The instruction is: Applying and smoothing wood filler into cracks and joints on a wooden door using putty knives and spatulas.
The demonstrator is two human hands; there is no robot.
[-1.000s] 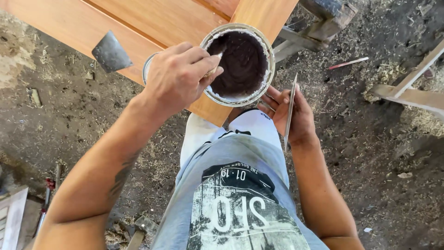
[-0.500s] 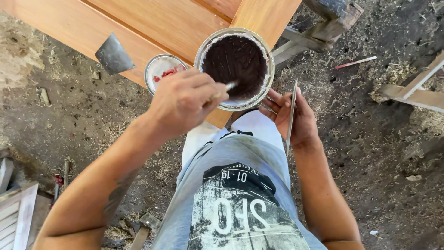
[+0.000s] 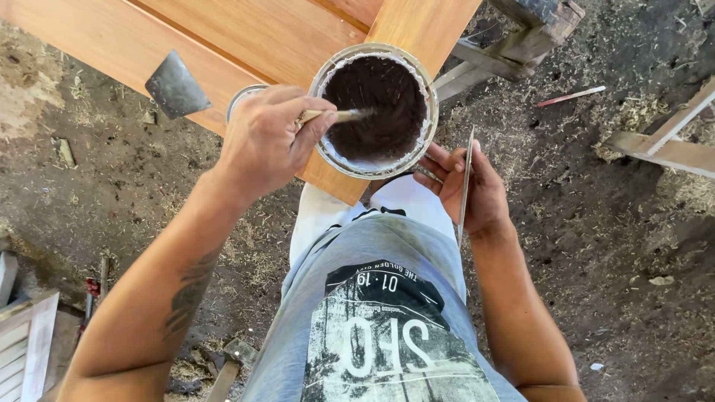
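Observation:
A round metal tin [image 3: 423, 141] full of dark brown paste stands at the corner of an orange-brown wooden panel [image 3: 246, 37]. My left hand [image 3: 264, 141] grips a thin wooden stick [image 3: 344, 115] whose tip dips into the paste. My right hand [image 3: 469, 190] sits just below the tin at the panel's corner and holds a thin flat metal blade [image 3: 465, 182] edge-on. A second, smaller tin [image 3: 242, 97] is mostly hidden behind my left hand.
A metal scraper [image 3: 175, 85] lies on the panel's left edge. The ground is dark dirt strewn with sawdust. Timber pieces [image 3: 659, 149] lie at right, a sawhorse leg [image 3: 506, 52] at top, white slats [image 3: 26, 339] at lower left, a hammer [image 3: 231, 361] by my leg.
My left hand has drawn back to the left off the tin's rim, and the stick now shows reaching into the paste. The right hand stays put.

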